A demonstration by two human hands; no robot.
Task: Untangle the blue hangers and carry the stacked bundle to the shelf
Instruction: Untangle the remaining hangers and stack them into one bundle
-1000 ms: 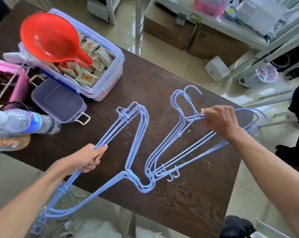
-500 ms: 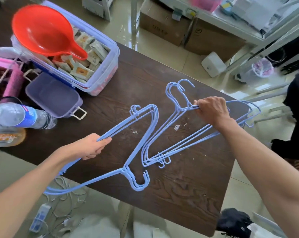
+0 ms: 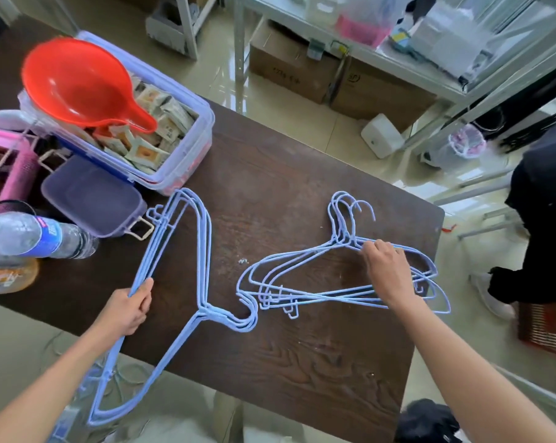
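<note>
Two bundles of light blue wire hangers lie on the dark wooden table point(image 3: 302, 362). My left hand point(image 3: 128, 310) grips the long bars of the left bundle point(image 3: 203, 251). That bundle's hooks point right near the table's middle, and one end hangs off the near edge. The right bundle point(image 3: 302, 270) lies flat with its hooks pointing away from me. My right hand point(image 3: 385, 270) pinches that bundle just below the hooks. The two bundles sit apart, with a small gap between the left hooks and the right bundle's corner.
A clear bin point(image 3: 174, 161) of packets holds a red scoop point(image 3: 75, 87) at the back left, with a purple lid point(image 3: 91, 196) and a water bottle point(image 3: 36, 238) beside it. A metal shelf point(image 3: 398, 59) stands beyond the table. A person in black point(image 3: 545, 219) stands at right.
The two bundles have come apart. My left hand swung its bundle left toward the purple lid, and my right hand laid its bundle flat on the table.
</note>
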